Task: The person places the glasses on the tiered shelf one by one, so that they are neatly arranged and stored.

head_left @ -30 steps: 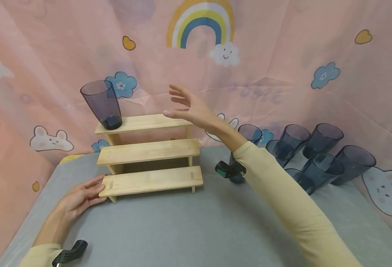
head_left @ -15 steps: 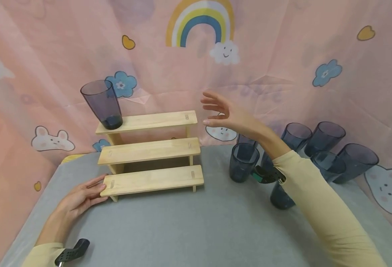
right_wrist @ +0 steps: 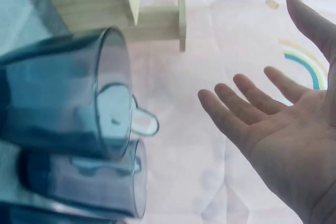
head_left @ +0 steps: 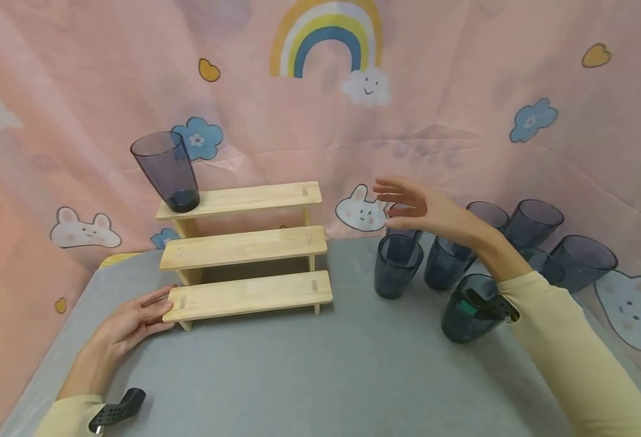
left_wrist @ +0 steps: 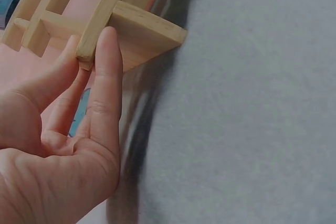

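A three-tier wooden shelf stands at left centre in the head view. My left hand pinches the left end of its lowest board, thumb above and fingers below, as the left wrist view shows with the board's end between them. One dark tinted tumbler stands on the left end of the top board. My right hand is above the tumblers at right, fingers spread and nothing in it. In the right wrist view the open palm faces a nearby tumbler without touching it.
Several more tinted tumblers stand on the grey cloth at right, among them a front one, one at the group's left and one at far right. A pink patterned curtain hangs close behind the shelf.
My right hand has moved right and downward, away from the shelf's top board to above the tumblers. My left hand keeps its pinch on the lowest board, and the shelf has stayed put.
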Tool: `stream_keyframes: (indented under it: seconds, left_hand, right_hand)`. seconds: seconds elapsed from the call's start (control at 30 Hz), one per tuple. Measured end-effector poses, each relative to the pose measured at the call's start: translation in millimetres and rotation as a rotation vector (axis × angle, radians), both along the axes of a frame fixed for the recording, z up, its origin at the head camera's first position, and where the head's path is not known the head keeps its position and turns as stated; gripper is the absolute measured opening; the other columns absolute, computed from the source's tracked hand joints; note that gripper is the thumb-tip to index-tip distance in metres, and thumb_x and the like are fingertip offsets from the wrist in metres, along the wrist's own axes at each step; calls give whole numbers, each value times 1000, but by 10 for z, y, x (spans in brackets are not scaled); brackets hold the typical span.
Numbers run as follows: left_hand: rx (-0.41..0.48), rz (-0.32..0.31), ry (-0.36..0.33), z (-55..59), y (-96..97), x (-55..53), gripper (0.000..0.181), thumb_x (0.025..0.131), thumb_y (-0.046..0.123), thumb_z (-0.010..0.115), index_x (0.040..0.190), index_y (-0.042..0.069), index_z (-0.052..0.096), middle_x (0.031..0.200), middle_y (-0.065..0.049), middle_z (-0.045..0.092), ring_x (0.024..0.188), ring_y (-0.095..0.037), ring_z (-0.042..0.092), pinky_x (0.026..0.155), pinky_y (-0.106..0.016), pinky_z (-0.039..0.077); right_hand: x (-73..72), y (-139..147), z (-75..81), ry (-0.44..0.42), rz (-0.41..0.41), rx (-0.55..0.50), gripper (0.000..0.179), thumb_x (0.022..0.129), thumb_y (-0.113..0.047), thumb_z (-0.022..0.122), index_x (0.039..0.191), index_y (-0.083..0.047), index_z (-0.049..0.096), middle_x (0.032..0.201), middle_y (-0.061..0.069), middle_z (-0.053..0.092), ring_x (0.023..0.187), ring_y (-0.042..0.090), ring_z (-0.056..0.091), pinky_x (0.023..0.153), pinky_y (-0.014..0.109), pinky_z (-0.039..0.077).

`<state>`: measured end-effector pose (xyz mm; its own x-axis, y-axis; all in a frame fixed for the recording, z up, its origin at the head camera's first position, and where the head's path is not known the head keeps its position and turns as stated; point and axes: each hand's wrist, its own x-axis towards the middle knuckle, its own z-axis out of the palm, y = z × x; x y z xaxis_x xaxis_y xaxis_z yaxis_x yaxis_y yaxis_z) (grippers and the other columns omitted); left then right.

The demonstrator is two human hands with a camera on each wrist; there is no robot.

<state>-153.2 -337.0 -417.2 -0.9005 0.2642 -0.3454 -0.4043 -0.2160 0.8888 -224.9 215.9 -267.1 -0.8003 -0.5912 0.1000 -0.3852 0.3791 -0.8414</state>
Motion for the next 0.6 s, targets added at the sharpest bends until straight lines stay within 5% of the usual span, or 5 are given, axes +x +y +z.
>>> stream_keyframes:
  seconds: [0.2, 0.37, 0.6]
  left_hand:
    - [26, 8, -10, 24, 10, 28, 33, 99, 3, 57, 105, 31, 73, 109, 8, 66, 97, -16, 67, 82, -34, 58]
    - [35, 16, -19, 33, 7, 43, 33, 99, 3, 57, 105, 31, 72, 109, 8, 66, 97, -16, 66, 82, -34, 58]
    - [34, 14, -18, 14, 12, 33, 33, 100, 3, 55, 107, 32, 71, 110, 7, 66, 99, -16, 66, 83, -34, 57]
  right_hand:
    - [84, 235, -56, 7, -11, 42, 71, 95, -11, 65, 155, -20, 28, 155, 11, 34, 139, 32, 37, 108, 55, 37]
    - [199, 455, -116, 6, -12, 54, 68, 96, -8, 62, 155, -20, 30, 153, 12, 36, 137, 31, 40, 105, 39, 44]
    - [424, 766, -217, 3, -78, 72, 62, 98, -9, 60, 153, -21, 34, 150, 11, 41, 129, 11, 49, 95, 23, 49]
